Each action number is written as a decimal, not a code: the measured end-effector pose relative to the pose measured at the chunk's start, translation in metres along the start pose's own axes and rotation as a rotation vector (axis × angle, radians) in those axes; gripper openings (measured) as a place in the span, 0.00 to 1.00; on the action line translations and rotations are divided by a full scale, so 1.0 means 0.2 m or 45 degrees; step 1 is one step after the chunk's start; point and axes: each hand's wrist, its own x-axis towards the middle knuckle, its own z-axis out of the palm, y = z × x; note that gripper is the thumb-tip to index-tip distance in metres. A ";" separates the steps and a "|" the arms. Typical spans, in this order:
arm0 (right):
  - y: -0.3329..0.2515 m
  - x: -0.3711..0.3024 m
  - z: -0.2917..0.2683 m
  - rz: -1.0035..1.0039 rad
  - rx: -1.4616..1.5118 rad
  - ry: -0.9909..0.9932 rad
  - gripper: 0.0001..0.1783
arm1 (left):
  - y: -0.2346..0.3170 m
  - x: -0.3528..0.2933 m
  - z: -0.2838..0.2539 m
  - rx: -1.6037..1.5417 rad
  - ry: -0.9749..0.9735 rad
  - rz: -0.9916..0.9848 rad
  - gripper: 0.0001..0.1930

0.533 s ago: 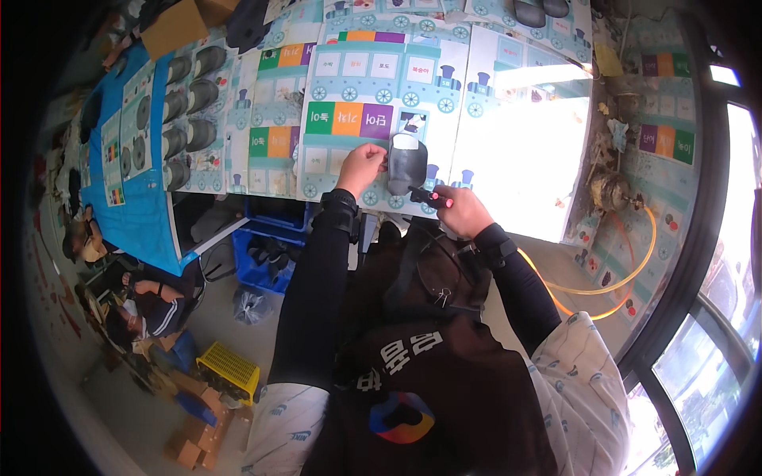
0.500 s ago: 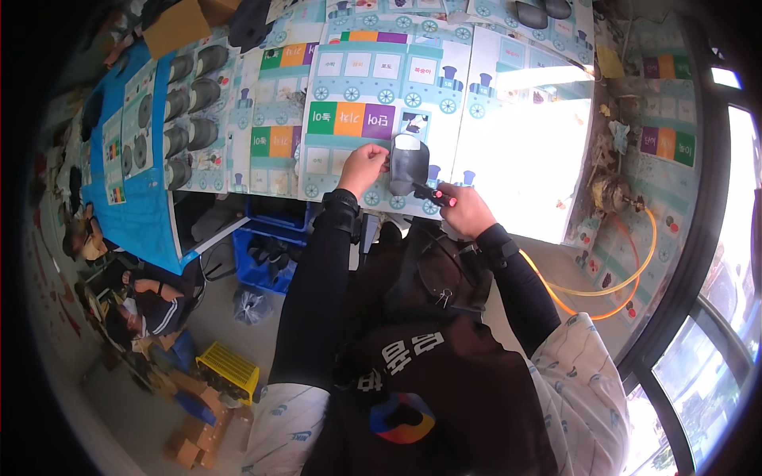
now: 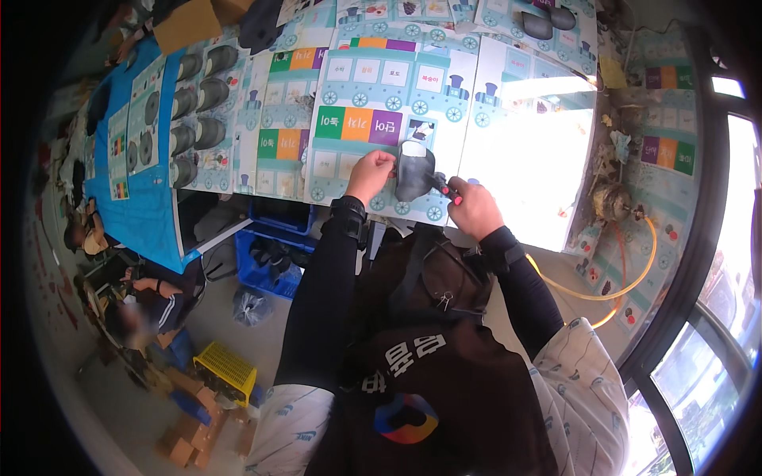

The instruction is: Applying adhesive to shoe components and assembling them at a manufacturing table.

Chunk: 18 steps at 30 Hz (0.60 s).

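Note:
A dark grey, slipper-shaped piece (image 3: 414,181) with a pale patch at its far end lies or is held over the patterned table sheet, in front of me. My left hand (image 3: 371,176) is at its left edge, thumb and fingertips pinched together on that edge. From the right, my right hand (image 3: 475,208) is closed around a small black tool with red parts (image 3: 442,187), whose dark end meets the piece's lower right side. The tool's exact kind is not clear.
Similar grey pieces (image 3: 213,94) stand in rows at the left; two more (image 3: 548,22) lie at the far right. A blue crate (image 3: 262,278) and yellow basket (image 3: 226,371) are on the floor. A yellow-orange hose (image 3: 647,266) loops at the right. A co-worker (image 3: 151,297) sits lower left.
The view has shifted slightly. The grey piece has turned a little between my hands, and my right hand has tilted with the tool, which stays against the piece's side.

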 end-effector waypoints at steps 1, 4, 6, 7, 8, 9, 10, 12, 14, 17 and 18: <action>0.00 -0.01 0.00 0.025 -0.058 -0.116 0.17 | 0.00 0.00 0.00 0.038 -0.028 -0.024 0.11; 0.00 0.00 0.00 -0.046 0.043 -0.014 0.18 | 0.01 -0.01 -0.01 0.022 -0.053 -0.011 0.11; 0.00 0.01 -0.01 -0.052 0.225 0.148 0.19 | 0.00 -0.02 -0.01 0.001 -0.033 -0.028 0.11; 0.00 0.02 0.00 0.006 0.212 0.142 0.19 | 0.00 -0.02 -0.02 -0.027 -0.027 -0.071 0.12; 0.00 0.03 0.00 0.011 0.257 0.051 0.19 | -0.01 -0.02 -0.03 -0.019 -0.035 -0.049 0.12; -0.01 0.05 0.00 -0.002 0.304 -0.012 0.19 | -0.02 -0.02 -0.04 -0.057 -0.011 -0.067 0.12; -0.01 0.05 0.00 -0.065 0.255 -0.058 0.18 | -0.04 -0.01 -0.05 -0.086 0.025 -0.097 0.12; -0.02 0.07 0.01 -0.044 0.267 -0.007 0.17 | -0.07 0.00 -0.07 -0.056 0.047 -0.058 0.12; -0.03 0.08 0.03 0.033 0.327 0.104 0.17 | -0.10 0.02 -0.10 -0.018 0.086 -0.033 0.12; -0.06 0.10 0.05 0.005 0.354 0.160 0.17 | -0.13 0.03 -0.14 0.058 0.195 0.017 0.13; -0.06 0.11 0.06 0.015 0.312 0.130 0.18 | -0.13 0.03 -0.15 0.035 0.147 -0.028 0.14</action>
